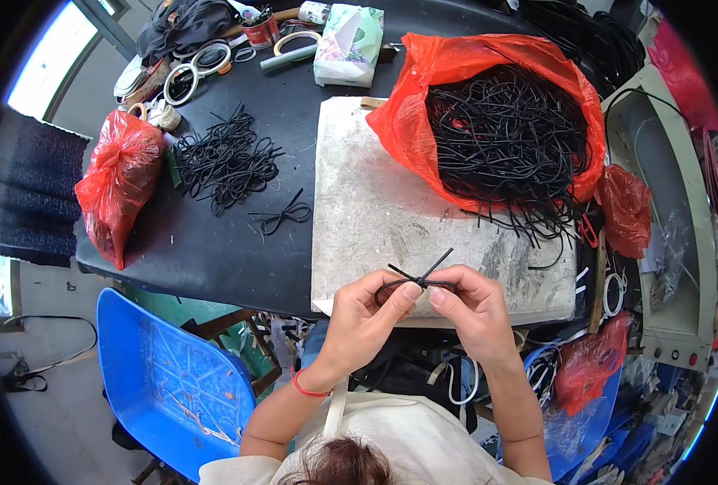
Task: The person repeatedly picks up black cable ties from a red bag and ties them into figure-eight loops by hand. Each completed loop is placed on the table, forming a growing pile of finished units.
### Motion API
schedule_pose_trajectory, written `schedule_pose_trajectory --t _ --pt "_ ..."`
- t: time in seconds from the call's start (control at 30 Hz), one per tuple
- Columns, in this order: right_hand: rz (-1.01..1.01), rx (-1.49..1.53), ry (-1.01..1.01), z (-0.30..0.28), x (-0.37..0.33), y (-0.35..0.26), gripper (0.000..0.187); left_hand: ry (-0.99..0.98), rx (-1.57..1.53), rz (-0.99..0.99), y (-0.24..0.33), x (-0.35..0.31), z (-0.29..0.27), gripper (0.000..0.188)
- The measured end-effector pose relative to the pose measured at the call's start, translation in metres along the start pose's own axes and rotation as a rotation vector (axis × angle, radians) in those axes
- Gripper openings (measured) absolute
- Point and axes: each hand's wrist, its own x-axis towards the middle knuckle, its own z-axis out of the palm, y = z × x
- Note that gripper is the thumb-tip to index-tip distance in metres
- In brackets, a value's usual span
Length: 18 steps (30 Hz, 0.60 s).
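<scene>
Over the near edge of a stained pale board (359,210), my two hands pinch a black cord bow (420,282) between thumbs and fingers. My left hand (373,314) grips its left loop, and my right hand (474,311) its right loop. Two loose ends stick up and away from the knot. Beyond my hands, an open red plastic bag (448,174) holds a tangle of black cords (513,129), some spilling onto the board. On the dark table to the left lie a single black cord bow (282,213) and a heap of bows (228,158).
A tied red bag (120,178) stands at the table's left end. Tape rolls (181,84), a red can (262,32) and a tissue pack (348,48) are along the back. Below left is a blue plastic bin (173,380); a grey metal cabinet (658,202) stands at right.
</scene>
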Motion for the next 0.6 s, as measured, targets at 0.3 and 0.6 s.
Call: schedule_pose_trajectory --t 0.3,0.6 --pt "0.033 0.207 -0.001 0.003 -0.003 -0.001 0.02 0.087 -0.16 0.149 0.004 0.002 0.01 0.018" --pt "-0.245 -0.248 0.241 0.01 -0.004 -0.02 0.013 -0.142 -0.142 -0.013 0.026 0.007 -0.006 0.02"
